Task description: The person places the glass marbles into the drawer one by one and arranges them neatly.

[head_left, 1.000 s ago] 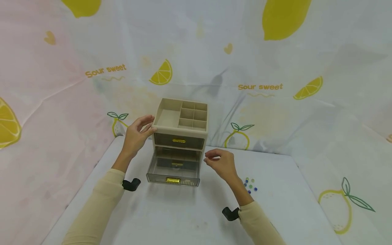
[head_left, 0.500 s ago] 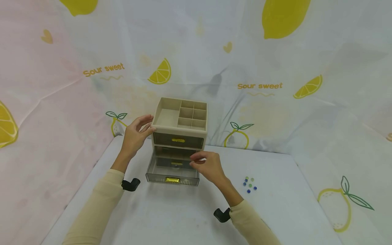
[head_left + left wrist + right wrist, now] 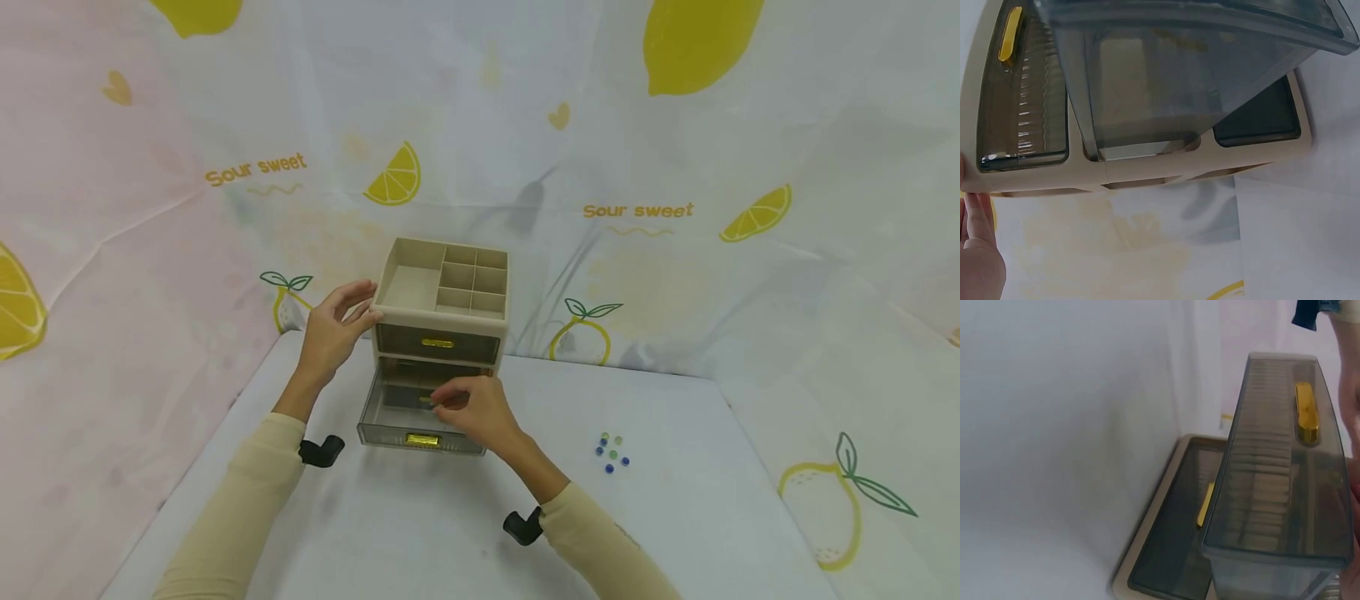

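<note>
Gripping the three-drawer organizer [image 3: 441,320] at its left edge is the left hand [image 3: 333,329]; the right hand [image 3: 478,408] hovers over one open drawer [image 3: 382,435], fingertips close, any grasp impossible to tell. Rightward, seven marbles [image 3: 613,455] lie on the worktop [image 3: 675,517].

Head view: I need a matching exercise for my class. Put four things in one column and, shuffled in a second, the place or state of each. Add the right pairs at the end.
Column one
1. left hand
2. right hand
3. middle drawer
4. beads

Column two
A. pulled out of the organizer
B. in a loose group on the white table
C. at the organizer's upper side edge
D. over the middle drawer

Right pairs: 1-C, 2-D, 3-A, 4-B
</note>
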### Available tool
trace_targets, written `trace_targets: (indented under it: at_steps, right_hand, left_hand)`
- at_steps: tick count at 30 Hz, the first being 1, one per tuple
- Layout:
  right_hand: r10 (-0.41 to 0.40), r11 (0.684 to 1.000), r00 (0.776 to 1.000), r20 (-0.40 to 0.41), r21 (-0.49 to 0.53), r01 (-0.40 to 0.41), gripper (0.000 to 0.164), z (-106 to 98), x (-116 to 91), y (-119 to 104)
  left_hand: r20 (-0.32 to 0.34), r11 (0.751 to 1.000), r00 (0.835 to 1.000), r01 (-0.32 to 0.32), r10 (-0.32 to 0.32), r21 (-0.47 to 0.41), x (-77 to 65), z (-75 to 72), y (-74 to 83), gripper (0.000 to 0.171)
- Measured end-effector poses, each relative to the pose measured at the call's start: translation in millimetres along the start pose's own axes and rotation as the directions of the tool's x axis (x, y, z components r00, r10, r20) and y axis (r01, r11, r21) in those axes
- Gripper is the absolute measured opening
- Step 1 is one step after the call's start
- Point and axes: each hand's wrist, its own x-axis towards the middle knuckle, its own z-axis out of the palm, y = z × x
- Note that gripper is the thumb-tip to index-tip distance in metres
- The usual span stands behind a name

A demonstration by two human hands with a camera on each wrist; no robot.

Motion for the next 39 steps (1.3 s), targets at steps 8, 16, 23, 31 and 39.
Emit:
trace_targets:
  at_steps: [8,16,23,31,39]
  right_hand:
    - [-0.007,1.000,0.999,0.038,-0.017,0.007,0.015,12,9,-5]
    - [0.018,0.999,0.998,0.066,-0.036,-0.015,0.016,21,17,-5]
    - [0.046,0.998,0.991,0.125,-0.057,-0.040,0.016,31,23,0]
    - [0.077,0.996,0.979,0.191,-0.065,-0.066,0.017,38,33,-5]
    - [0.104,0.988,0.968,0.228,-0.139,-0.073,0.013,44,40,-5]
  left_hand:
    - [0.002,1.000,1.000,-0.001,0.001,-0.006,-0.1,0.1,0.2,0.050]
    - [-0.001,1.000,1.000,-0.004,0.004,-0.022,0.1,0.8,-0.2,0.050]
    - [-0.005,1.000,1.000,0.000,0.000,-0.018,-0.6,-0.1,0.0,0.049]
    - [-0.006,1.000,1.000,0.010,-0.010,-0.027,-0.1,0.2,-0.4,0.049]
    - [-0.001,1.000,1.000,0.014,-0.015,-0.016,-0.4,-1.0,0.0,0.050]
